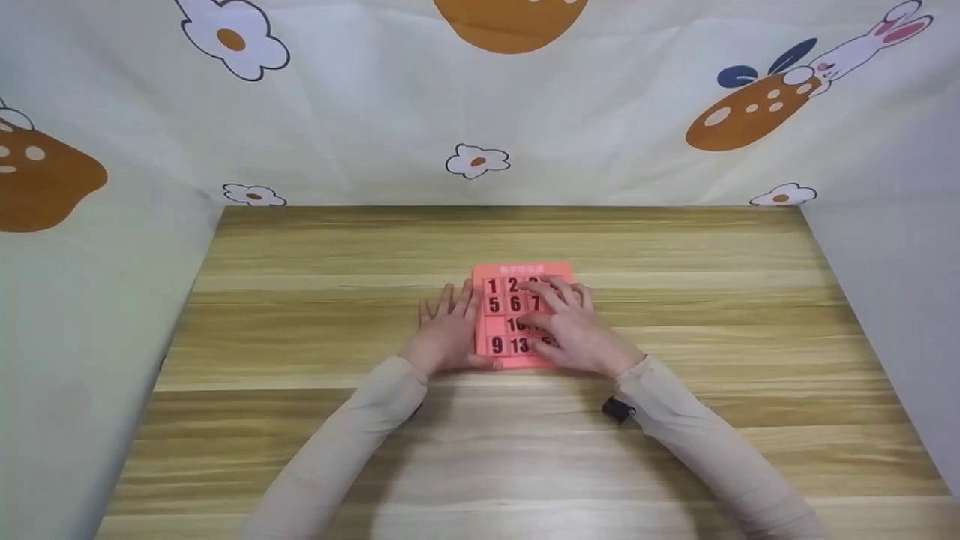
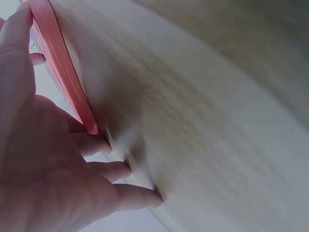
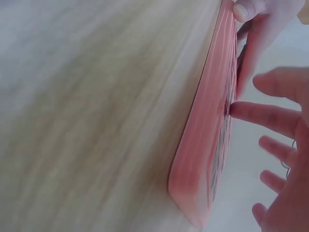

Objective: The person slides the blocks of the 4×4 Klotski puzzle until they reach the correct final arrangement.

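Observation:
A red sliding number puzzle lies flat on the wooden table. Black numerals mark its tiles, and a gap shows at the left of the third row, beside the 10. Along the puzzle's left edge rests my left hand, fingers spread and fairly straight, its thumb on the near left corner. Over the right half hovers my right hand, covering several tiles. In the right wrist view, one fingertip of the right hand touches the tile face while the thumb and other fingers stay off it.
Wood-grain table surrounds the puzzle. A patterned cloth with flowers and carrots stands behind, with pale side walls. A small black device sits at the right wrist.

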The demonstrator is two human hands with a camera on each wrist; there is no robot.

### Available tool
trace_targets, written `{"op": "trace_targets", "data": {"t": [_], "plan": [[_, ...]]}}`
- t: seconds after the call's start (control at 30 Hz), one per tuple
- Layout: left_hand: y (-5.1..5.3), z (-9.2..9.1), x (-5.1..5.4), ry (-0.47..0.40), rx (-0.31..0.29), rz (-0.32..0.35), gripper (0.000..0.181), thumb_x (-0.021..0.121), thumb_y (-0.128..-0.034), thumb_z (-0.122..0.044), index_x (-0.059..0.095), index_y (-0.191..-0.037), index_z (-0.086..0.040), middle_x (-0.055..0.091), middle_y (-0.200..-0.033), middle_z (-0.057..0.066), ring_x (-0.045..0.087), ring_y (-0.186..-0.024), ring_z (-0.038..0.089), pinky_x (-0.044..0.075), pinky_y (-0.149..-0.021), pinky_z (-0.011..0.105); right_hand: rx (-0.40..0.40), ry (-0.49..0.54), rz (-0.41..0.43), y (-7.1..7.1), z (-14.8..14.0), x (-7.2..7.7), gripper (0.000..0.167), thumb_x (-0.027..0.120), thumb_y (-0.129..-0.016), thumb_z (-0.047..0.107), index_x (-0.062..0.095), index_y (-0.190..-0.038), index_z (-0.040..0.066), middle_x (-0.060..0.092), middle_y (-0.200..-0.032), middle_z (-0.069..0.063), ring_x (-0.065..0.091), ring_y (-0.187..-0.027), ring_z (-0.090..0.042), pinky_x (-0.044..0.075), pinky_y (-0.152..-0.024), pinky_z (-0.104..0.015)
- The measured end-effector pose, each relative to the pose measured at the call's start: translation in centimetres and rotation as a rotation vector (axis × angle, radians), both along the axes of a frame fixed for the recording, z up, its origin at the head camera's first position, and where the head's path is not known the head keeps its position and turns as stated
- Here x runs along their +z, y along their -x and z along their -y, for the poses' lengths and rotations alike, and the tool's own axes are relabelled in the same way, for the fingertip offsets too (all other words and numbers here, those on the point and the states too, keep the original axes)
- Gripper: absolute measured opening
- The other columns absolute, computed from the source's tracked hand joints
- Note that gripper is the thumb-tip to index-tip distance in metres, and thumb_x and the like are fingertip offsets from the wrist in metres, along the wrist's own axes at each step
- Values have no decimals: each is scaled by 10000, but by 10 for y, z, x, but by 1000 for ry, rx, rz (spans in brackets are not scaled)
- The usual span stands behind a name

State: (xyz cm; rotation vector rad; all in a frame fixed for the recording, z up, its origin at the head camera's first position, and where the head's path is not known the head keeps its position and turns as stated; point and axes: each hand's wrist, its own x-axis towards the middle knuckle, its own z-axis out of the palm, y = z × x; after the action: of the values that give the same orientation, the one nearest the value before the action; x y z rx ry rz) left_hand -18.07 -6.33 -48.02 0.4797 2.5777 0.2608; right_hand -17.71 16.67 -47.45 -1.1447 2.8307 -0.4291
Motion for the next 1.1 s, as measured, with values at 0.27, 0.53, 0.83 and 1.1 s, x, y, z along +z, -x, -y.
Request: {"op": "trace_targets", "data": {"t": [0.27,0.53,0.83,1.1], "plan": [[0,0,0,3,-16,-6,1249,609,-734,-751,-53,-1542,-67,-136,-1583,119,-118,-1424,383,-22,-1087,648,35,-25,9,-2,-2,0,363,611,-928,348,658,-1264,218,262,-1554,-154,158,-1410,-428,152,-1056,-697],[0,0,2,-2,-15,-2,1248,602,-732,-757,-49,-1543,-67,-138,-1582,117,-126,-1423,379,-27,-1088,643,-1,-78,7,-8,-4,3,401,573,-948,413,618,-1316,259,238,-1570,-126,141,-1417,-427,144,-1055,-702],[0,2,1,-5,-6,-12,1251,597,-722,-767,-37,-1546,-72,-122,-1586,118,-112,-1424,390,-17,-1080,657,92,-112,36,-8,8,-2,521,533,-963,427,449,-1458,288,175,-1589,-115,97,-1423,-431,90,-1072,-696],[0,0,-1,3,-11,-11,1238,588,-731,-764,-49,-1545,-81,-123,-1585,113,-113,-1422,390,-17,-1078,656,66,-47,33,-5,7,-1,523,572,-948,384,486,-1440,226,211,-1568,-161,135,-1415,-432,103,-1081,-676]]}}
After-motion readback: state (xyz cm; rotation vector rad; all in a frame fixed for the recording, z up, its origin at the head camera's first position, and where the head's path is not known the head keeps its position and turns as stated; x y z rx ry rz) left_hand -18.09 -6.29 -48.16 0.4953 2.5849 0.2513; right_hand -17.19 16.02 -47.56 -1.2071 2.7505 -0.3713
